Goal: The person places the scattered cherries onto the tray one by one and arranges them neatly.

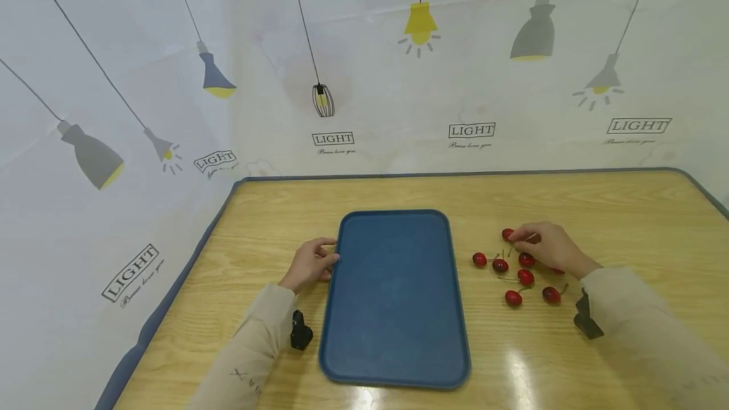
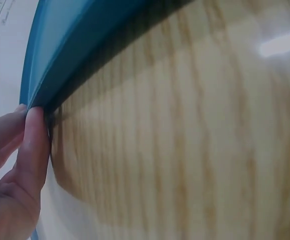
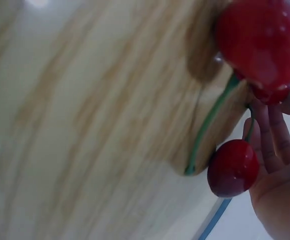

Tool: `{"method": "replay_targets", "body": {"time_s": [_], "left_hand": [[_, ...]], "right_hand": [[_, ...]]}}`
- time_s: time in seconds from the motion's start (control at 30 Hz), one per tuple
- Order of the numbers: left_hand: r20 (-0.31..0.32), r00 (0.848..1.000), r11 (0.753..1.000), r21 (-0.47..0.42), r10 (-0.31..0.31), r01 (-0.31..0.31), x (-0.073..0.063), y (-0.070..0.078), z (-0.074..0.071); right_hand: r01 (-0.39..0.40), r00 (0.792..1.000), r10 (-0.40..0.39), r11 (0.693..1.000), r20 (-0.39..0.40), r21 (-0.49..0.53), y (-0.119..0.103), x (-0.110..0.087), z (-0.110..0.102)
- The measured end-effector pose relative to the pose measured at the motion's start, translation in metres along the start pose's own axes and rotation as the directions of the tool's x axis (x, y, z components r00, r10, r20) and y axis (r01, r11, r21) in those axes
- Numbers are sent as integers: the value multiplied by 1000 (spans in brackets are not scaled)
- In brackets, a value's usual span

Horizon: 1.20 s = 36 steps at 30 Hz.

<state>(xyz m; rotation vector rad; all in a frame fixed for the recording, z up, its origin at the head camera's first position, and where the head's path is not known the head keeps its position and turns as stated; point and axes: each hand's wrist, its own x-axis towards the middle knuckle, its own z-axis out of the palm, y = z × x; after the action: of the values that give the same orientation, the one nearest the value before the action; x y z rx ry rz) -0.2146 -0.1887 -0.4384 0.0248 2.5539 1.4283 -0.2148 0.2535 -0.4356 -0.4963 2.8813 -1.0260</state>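
Observation:
A blue rectangular tray (image 1: 398,296) lies flat on the wooden table. My left hand (image 1: 310,264) is at its left edge, and in the left wrist view the thumb and fingers (image 2: 34,125) pinch the rim. Right of the tray, several dark red cherries with stems are scattered. My right hand (image 1: 547,247) reaches over them, thumb and fingertips around the farthest cherry (image 1: 507,234). The right wrist view shows that cherry (image 3: 271,95) between thumb and fingers, partly hidden by a nearer cherry (image 3: 260,42). Another cherry (image 3: 233,168) rests below, near the palm.
More cherries lie close by, among them one (image 1: 479,259) nearest the tray and one (image 1: 551,295) toward the front right. The table (image 1: 285,207) has a dark blue edge, with a white sheet (image 1: 364,68) printed with lamps behind and at the left.

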Motion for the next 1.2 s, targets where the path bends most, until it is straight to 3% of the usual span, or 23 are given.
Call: {"method": "replay_targets", "body": {"time_s": [0.27, 1.2], "left_hand": [[11, 999, 995, -91, -42, 43, -1, -1, 0], [17, 999, 994, -97, -44, 46, -3, 0, 0]], "right_hand": [[13, 1000, -14, 999, -7, -32, 3, 5, 6], [-1, 998, -6, 995, -63, -102, 0, 9, 5]]}}
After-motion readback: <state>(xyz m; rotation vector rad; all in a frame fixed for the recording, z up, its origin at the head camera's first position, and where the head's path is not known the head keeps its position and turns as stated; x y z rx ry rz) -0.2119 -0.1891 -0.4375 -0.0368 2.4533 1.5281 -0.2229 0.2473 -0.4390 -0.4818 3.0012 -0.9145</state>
